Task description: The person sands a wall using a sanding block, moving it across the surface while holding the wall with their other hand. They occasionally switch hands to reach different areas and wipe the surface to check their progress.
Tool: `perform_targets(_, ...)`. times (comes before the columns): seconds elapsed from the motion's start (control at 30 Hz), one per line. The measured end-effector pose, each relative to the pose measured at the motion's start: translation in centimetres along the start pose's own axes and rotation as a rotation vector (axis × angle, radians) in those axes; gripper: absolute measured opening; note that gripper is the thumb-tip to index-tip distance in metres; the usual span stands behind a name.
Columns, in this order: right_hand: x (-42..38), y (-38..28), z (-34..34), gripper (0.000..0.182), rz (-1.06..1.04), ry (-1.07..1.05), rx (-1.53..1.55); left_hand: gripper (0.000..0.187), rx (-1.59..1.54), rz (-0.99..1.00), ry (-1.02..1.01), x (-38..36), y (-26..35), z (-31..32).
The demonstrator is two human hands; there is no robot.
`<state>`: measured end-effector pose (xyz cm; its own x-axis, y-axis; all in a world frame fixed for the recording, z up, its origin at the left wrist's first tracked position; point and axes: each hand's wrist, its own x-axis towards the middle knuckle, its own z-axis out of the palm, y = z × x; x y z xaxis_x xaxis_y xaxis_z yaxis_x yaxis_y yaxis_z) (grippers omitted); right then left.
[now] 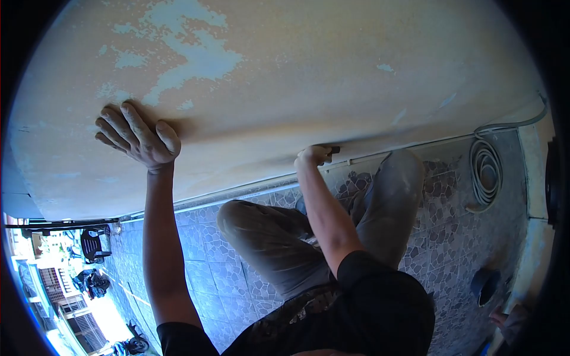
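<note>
My left hand [141, 136] lies flat against the wall [309, 71], fingers spread and dusty, with nothing in it. Above it the wall shows pale blue patches [202, 53] where the beige surface is uneven. Low on the wall, near its foot, my right hand [313, 155] is closed around a small dark block-like tool [335, 150]. Only the tool's end sticks out past the fingers, so the rest of it is hidden.
A coiled hose [485, 172] lies on the patterned tile floor [439, 237] at the right. My bent knees are close to the wall. A dark container [485, 286] is at the lower right, near a person's hand [502, 319]. A black chair [93, 245] stands far left.
</note>
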<state>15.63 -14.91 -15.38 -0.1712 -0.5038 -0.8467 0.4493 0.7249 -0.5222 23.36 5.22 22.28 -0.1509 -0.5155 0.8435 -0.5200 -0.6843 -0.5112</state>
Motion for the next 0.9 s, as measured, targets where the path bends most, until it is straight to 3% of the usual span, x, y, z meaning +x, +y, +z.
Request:
perform_targets(0.03, 5.6, 3.0, 0.4, 0.052, 0.239, 0.028, 0.208, 0.069, -0.008, 0.004, -0.017, 0.0, -0.1, -0.3)
perform_targets(0.07, -2.4, -5.6, -0.9, 0.052, 0.372, -0.011, -0.025, 0.069, -0.022, 0.004, -0.019, -0.1, -0.1, -0.4)
perform_targets(0.13, 3.9, -6.6, 0.0, 0.035, 0.349, -0.312, 0.067, 0.068, -0.023, -0.008, 0.003, -0.2, 0.1, -0.1)
perform_targets(0.2, -3.9, -16.1, -0.1, 0.043, -0.072, -0.445, 0.404, 0.068, -0.003, -0.018, 0.028, 0.2, 0.2, 0.3)
perform_targets(0.23, -8.5, -20.8, -0.9, 0.045, -0.211, -0.49, 0.368, 0.068, -0.002, -0.017, 0.006, -0.2, 0.3, -0.2)
perform_targets(0.3, -11.7, -25.0, -1.0, 0.047, -0.913, -0.588, 0.247, 0.068, -0.009, -0.014, -0.018, -0.7, 0.4, -0.8)
perform_targets(0.33, -11.7, -25.3, -0.2, 0.047, -0.919, -0.58, 0.258, 0.069, -0.002, -0.017, 0.01, -0.3, 0.3, -0.3)
perform_targets(0.4, -12.2, -25.8, 1.3, 0.047, -1.58, -0.281, 0.128, 0.069, -0.007, -0.012, 0.015, -0.2, 0.3, -0.2)
perform_targets(0.47, -6.2, -22.1, 1.0, 0.047, -1.694, -0.139, -0.011, 0.068, -0.002, -0.01, 0.024, -0.3, 0.3, -0.1)
perform_targets(0.53, -0.5, -16.7, -0.2, 0.044, -1.428, -0.233, 0.071, 0.068, 0.009, -0.018, 0.021, -0.5, 0.3, -0.3)
perform_targets(0.6, 5.2, -13.6, -1.6, 0.046, -0.748, -0.142, -0.284, 0.067, 0.013, -0.02, 0.029, -0.3, 0.4, 0.3)
perform_targets(0.63, 5.6, -14.2, -2.2, 0.046, -0.746, -0.137, -0.29, 0.067, 0.01, -0.027, 0.027, -0.5, 0.5, 0.2)
perform_targets(0.7, 5.1, -16.3, -1.2, 0.047, -0.14, -0.245, 0.028, 0.067, 0.002, -0.028, 0.034, -0.6, 0.5, 0.4)
perform_targets(0.73, 1.6, -19.3, -0.4, 0.048, -0.28, -0.227, 0.144, 0.067, -0.003, -0.048, 0.033, -0.8, 0.7, 0.5)
perform_targets(0.8, -5.6, -24.3, 0.6, 0.048, -0.773, -0.442, 0.375, 0.066, -0.015, -0.067, 0.007, -1.3, 1.0, 0.3)
perform_targets(0.87, -11.8, -28.6, 0.3, 0.053, -1.313, -0.614, 0.206, 0.067, -0.028, -0.069, 0.029, -1.0, 0.8, 0.4)
perform_targets(0.9, -13.2, -29.8, 0.2, 0.053, -1.308, -0.616, 0.203, 0.067, -0.026, -0.067, 0.024, -1.1, 0.9, 0.2)
